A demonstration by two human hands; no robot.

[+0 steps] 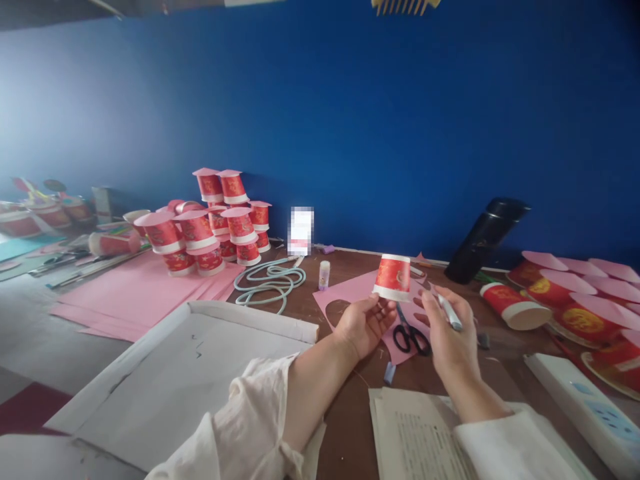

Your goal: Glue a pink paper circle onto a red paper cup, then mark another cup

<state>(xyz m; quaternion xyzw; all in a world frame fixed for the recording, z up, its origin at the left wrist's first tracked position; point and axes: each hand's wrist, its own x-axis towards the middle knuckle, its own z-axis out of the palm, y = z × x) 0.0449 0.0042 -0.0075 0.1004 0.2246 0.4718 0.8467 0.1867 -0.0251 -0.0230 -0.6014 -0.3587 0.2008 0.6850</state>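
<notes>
My left hand (363, 327) pinches the lower rim of a red paper cup (393, 277), which is upside down with its white base on top. In my right hand (453, 333) a white pen (449, 312) lies between thumb and fingers, close to the cup's right side. Under both hands is a cut sheet of pink paper (333, 293). Black-handled scissors (411, 339) rest on it, their blades partly hidden behind the cup and hand. A glue stick (325, 275) stands upright to the left, its small purple cap (328, 249) lying farther back.
Red cups topped with pink paper discs are stacked at left (195, 230) and grouped at right (575, 310). A black flask (485, 240) leans by the blue wall. A coiled cable (270, 283), a white box lid (200, 373), printed sheets (415, 433) and a power strip (590, 400) surround the hands.
</notes>
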